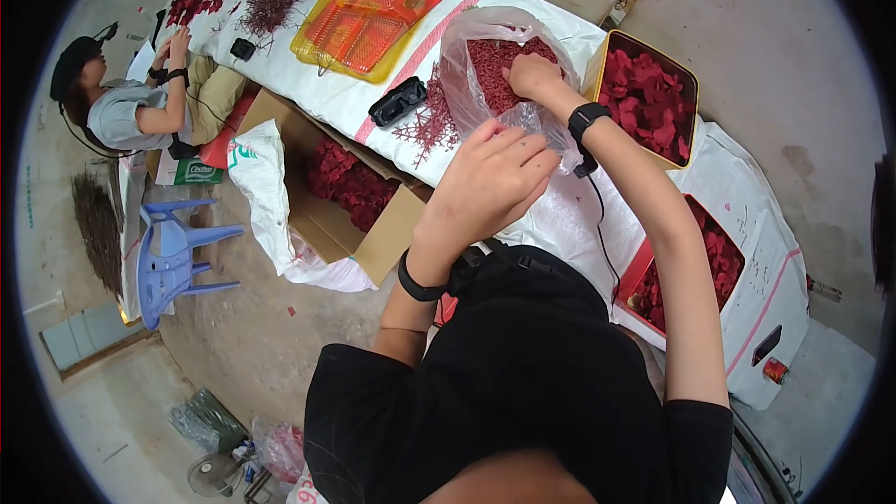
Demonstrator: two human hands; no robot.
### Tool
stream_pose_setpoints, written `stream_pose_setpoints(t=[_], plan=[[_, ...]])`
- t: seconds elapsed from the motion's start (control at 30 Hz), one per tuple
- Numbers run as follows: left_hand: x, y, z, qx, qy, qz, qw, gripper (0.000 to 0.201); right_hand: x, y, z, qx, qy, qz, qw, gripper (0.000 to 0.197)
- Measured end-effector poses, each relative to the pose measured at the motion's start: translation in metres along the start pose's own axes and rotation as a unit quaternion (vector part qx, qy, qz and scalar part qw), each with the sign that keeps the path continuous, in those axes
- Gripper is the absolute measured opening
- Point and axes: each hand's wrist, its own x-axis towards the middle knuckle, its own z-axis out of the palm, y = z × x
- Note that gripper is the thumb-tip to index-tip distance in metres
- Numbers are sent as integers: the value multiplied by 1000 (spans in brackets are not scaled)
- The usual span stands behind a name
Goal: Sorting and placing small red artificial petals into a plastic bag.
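A clear plastic bag (457, 47) full of small dark red bits (495, 58) stands on the white-covered table in front of me. My left hand (490, 187) is closed at the bag's near side, its fingers curled on the crumpled plastic. Inside the bag's mouth, my right hand (537, 77) has its fingers bent down against the red bits. Its fingertips are partly hidden, so what they pinch does not show. Red branching stems (434, 126) lie on the cloth just left of the bag.
A yellow-rimmed tin (691, 131) of red petals stands right of the bag, and a red box (639, 303) of petals is nearer me. Left are a black case (398, 102), stacked trays (359, 23), a petal-filled carton (397, 233), a blue chair (163, 266) and a seated person (121, 117).
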Motion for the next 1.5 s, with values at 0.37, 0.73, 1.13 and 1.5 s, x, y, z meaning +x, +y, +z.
stream_pose_setpoints(t=[0.37,0.73,1.13,1.5], plan=[[-11,26,-12,-4,-14,-3,1000,12,-12,8,-36,206,-112,5,972,47],[-1,72,-17,-56,-58,-15,997,13,-74,22,-78,507,-227,27,831,43],[47,111,-26,-49,-28,-3,998,13,-88,55,-105,485,-220,47,845,36],[118,117,-37,-62,-82,-9,995,10,-76,90,-122,908,-244,121,317,14]])
